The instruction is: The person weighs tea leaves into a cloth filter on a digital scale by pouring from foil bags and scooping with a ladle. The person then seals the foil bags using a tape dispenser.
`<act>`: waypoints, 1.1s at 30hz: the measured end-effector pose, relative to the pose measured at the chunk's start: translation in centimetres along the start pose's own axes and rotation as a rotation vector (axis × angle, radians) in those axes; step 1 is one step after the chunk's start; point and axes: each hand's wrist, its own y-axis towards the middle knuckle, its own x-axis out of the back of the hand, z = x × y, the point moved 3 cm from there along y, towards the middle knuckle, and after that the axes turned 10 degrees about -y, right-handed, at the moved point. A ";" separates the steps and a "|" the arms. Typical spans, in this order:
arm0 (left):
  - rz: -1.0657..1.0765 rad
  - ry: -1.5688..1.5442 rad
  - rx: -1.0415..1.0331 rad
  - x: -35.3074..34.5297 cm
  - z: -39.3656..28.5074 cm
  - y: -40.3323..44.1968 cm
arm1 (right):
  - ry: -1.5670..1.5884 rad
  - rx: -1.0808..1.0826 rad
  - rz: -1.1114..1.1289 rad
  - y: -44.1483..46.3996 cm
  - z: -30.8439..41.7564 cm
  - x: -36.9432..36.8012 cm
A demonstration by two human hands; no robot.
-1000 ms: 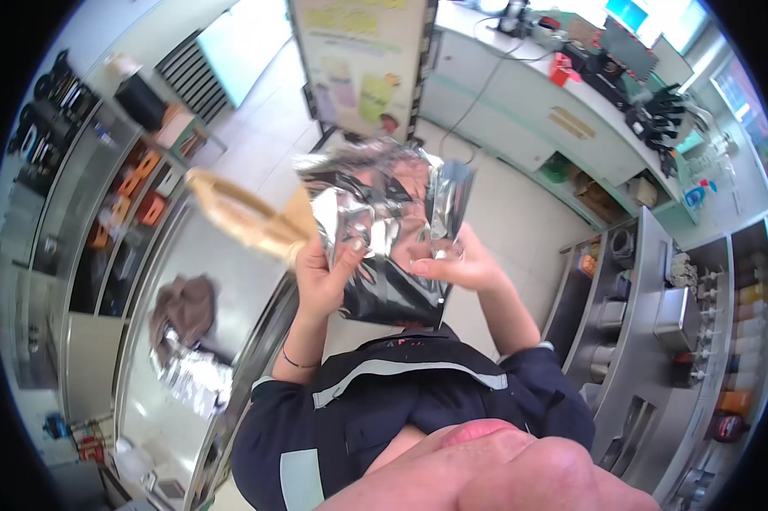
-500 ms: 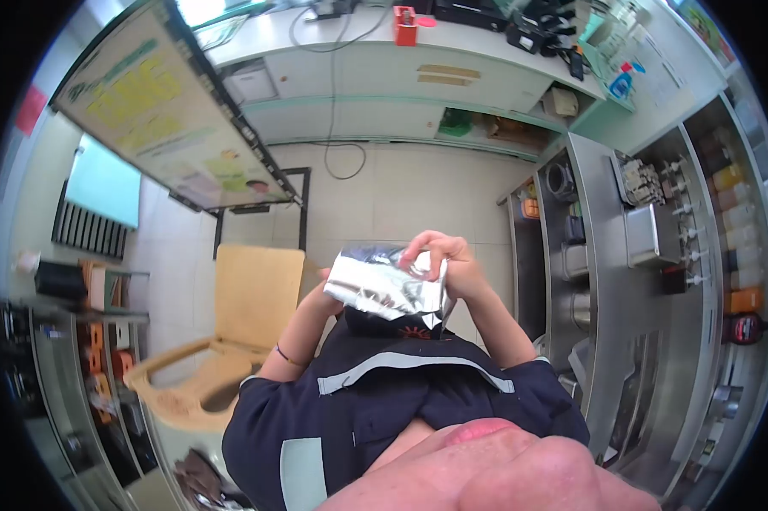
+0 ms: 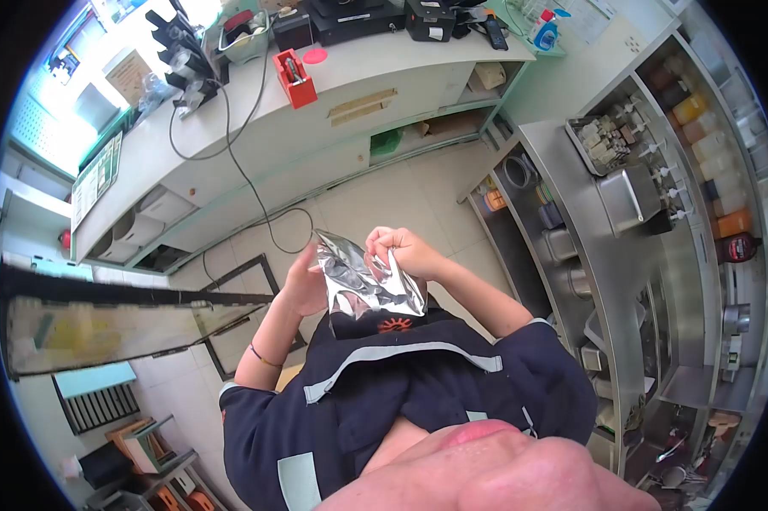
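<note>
A shiny silver foil bag (image 3: 358, 285), creased and crumpled, is held in front of my chest. My right hand (image 3: 401, 254) is closed on its upper right part, with the fingers curled into the foil. At the bag's left edge, my left hand (image 3: 303, 283) holds it from the side; some of those fingers are hidden behind the foil. Its lower edge lies against my dark apron (image 3: 384, 375). The contents of the bag do not show.
A white counter (image 3: 350, 64) ahead bears a red box (image 3: 295, 81), black devices and a trailing cable (image 3: 246, 175). Steel shelving (image 3: 563, 179) with metal containers and pump bottles lines the right. A framed board (image 3: 128, 328) stands at left.
My view has turned toward the left, bringing more counter into sight. The foil bag is tilted and more crumpled, and my right hand has moved slightly left over it. The wooden chair is mostly out of view.
</note>
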 end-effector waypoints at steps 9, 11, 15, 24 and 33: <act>-0.309 0.333 0.178 0.6 -11.7 8.9 | -0.073 -0.117 -0.005 9.2 -1.4 5.8; -0.299 0.015 0.235 -1.6 -13.7 10.5 | -0.089 -0.108 0.034 11.3 -2.1 7.5; -0.423 0.242 0.322 0.6 -19.4 15.5 | -0.155 -0.057 0.101 16.4 -3.5 11.5; -0.386 0.410 0.210 -0.9 -26.1 21.3 | 0.549 -0.369 -0.128 21.9 -7.8 21.3; -0.284 1.034 -0.096 -2.0 -31.0 22.6 | 0.261 -0.556 0.203 29.0 -6.0 23.1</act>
